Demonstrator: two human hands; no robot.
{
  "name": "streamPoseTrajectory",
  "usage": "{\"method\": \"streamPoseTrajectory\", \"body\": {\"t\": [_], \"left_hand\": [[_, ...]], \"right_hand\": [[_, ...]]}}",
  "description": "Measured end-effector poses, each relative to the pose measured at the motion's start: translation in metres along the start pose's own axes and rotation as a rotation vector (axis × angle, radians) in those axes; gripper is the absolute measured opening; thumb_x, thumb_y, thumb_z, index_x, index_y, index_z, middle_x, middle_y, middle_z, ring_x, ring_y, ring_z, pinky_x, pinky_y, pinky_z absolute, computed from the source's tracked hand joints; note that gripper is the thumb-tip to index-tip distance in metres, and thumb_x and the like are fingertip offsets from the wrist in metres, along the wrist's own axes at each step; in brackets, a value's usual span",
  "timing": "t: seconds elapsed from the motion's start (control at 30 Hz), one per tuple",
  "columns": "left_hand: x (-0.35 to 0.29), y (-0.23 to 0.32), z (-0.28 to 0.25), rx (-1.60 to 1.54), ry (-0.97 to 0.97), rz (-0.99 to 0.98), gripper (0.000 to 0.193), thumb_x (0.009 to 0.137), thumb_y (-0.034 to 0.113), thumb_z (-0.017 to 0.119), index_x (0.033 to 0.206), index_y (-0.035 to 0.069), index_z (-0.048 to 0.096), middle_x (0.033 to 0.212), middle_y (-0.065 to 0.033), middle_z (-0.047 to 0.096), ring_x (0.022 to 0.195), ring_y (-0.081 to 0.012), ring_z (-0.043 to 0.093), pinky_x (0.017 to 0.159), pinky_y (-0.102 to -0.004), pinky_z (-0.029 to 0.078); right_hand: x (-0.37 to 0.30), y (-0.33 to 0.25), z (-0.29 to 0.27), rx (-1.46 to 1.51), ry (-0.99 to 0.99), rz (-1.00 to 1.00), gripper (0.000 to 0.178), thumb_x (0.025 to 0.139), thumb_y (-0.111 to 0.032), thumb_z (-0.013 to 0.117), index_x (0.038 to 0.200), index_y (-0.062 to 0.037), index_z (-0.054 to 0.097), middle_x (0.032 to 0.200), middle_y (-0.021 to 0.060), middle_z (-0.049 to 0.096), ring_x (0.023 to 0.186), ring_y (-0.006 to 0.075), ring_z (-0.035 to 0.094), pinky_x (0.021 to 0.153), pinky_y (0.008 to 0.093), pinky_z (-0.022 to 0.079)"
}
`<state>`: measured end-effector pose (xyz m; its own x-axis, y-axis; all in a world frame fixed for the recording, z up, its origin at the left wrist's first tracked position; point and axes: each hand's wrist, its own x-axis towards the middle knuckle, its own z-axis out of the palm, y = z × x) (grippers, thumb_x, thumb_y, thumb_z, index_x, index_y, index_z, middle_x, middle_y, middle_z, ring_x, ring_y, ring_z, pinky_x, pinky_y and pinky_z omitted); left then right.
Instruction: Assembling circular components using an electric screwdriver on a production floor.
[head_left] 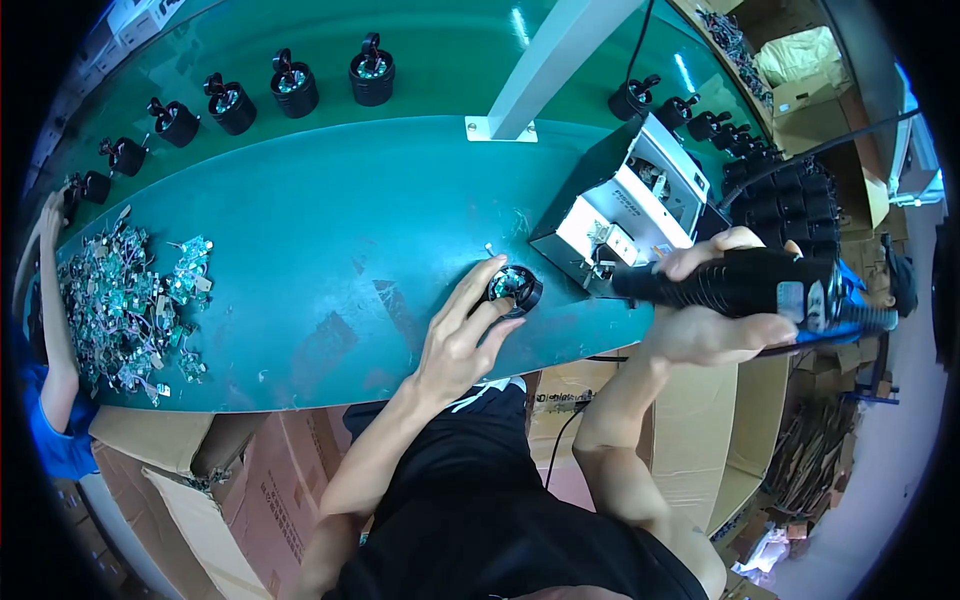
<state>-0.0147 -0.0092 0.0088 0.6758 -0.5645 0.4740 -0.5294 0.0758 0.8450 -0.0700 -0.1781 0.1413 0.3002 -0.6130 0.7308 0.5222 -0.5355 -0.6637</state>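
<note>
My left hand rests on the green table, its fingers around a small round black housing with a circuit board inside. My right hand grips a black electric screwdriver, held level, its tip pointing left at the front of a grey screw feeder box. The screwdriver's cable runs off to the right.
A heap of small green circuit boards lies at the table's left, where another person's arm reaches in. Rows of black housings stand on the far belt and at the right. Cardboard boxes sit below the table edge.
</note>
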Motion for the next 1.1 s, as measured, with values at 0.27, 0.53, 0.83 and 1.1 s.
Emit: {"method": "streamPoseTrajectory", "body": {"t": [0.27, 0.53, 0.83, 1.1], "left_hand": [[-0.001, -0.008, 0.004, 0.012, 0.029, 0.086, 0.019, 0.074, -0.001, 0.072, 0.09, -0.003, 0.063, 0.139, -0.0206, 0.048, 0.121, -0.0386, 0.054, 0.098, -0.0426, 0.048], [-0.001, -0.005, 0.004, -0.024, 0.04, 0.064, 0.02, 0.071, -0.005, 0.072, 0.086, -0.005, 0.06, 0.136, -0.0224, 0.051, 0.121, -0.0406, 0.054, 0.099, -0.0449, 0.047], [-0.001, -0.006, 0.002, -0.049, 0.029, 0.036, 0.018, 0.073, -0.004, 0.071, 0.088, -0.005, 0.061, 0.137, -0.0206, 0.05, 0.124, -0.0384, 0.052, 0.1, -0.0441, 0.047], [0.0, -0.006, 0.0, -0.058, 0.012, 0.011, 0.016, 0.076, -0.004, 0.07, 0.09, -0.005, 0.063, 0.139, -0.0177, 0.049, 0.126, -0.0356, 0.051, 0.1, -0.0421, 0.046]], "right_hand": [[-0.003, -0.003, 0.025, 0.291, -0.013, -0.07, 0.077, 0.092, -0.072, 0.025, 0.14, -0.0129, 0.032, 0.095, 0.0163, 0.059, 0.044, 0.0144, 0.053, 0.033, 0.0248, 0.044], [-0.005, 0.011, 0.052, 0.339, -0.076, 0.076, 0.08, 0.092, -0.073, 0.022, 0.141, -0.0112, 0.03, 0.097, 0.0172, 0.058, 0.043, 0.0147, 0.054, 0.032, 0.0233, 0.042], [-0.004, 0.015, 0.058, 0.333, -0.144, 0.097, 0.078, 0.092, -0.072, 0.022, 0.141, -0.011, 0.031, 0.096, 0.0166, 0.058, 0.043, 0.0136, 0.054, 0.031, 0.0221, 0.041], [-0.006, 0.018, 0.063, 0.355, -0.172, 0.113, 0.078, 0.092, -0.072, 0.022, 0.141, -0.0114, 0.031, 0.095, 0.0168, 0.058, 0.043, 0.0143, 0.054, 0.031, 0.0226, 0.041]]}}
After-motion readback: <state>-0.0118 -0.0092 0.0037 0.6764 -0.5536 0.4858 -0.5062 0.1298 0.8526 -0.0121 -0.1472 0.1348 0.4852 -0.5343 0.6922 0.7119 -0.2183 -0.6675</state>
